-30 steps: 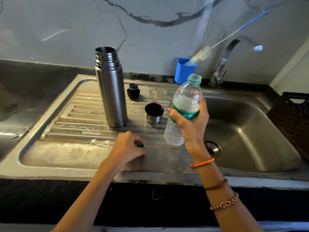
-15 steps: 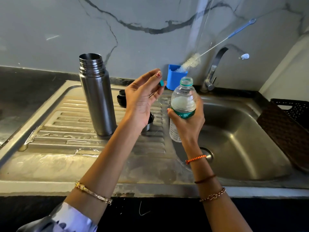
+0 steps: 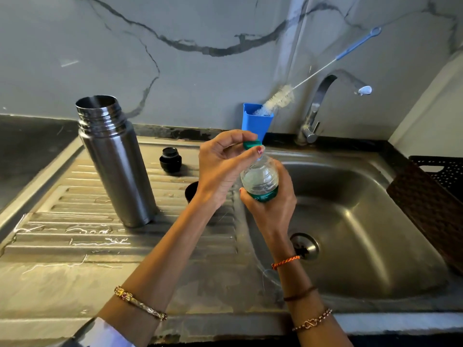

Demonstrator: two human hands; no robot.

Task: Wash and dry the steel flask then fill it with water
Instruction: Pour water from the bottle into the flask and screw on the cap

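Head view, hidden: steel cup [image 3: 191,192] at centre is mostly behind the left hand [image 3: 220,169]; bottle's lower body sits inside the right hand [image 3: 271,206].
Cut off: brown basket [image 3: 431,204] runs off the right edge.
Writing: the plastic bottle [image 3: 259,180] has a green label, too blurred to read.
Left grip: pinches the green cap [image 3: 251,144] at the bottle's mouth.
Right grip: wraps the bottle, centre frame.
Steel flask [image 3: 116,161]: upright, uncapped, on the drainboard [image 3: 75,236], left of centre.
Black stopper [image 3: 170,160]: behind, beside the flask.
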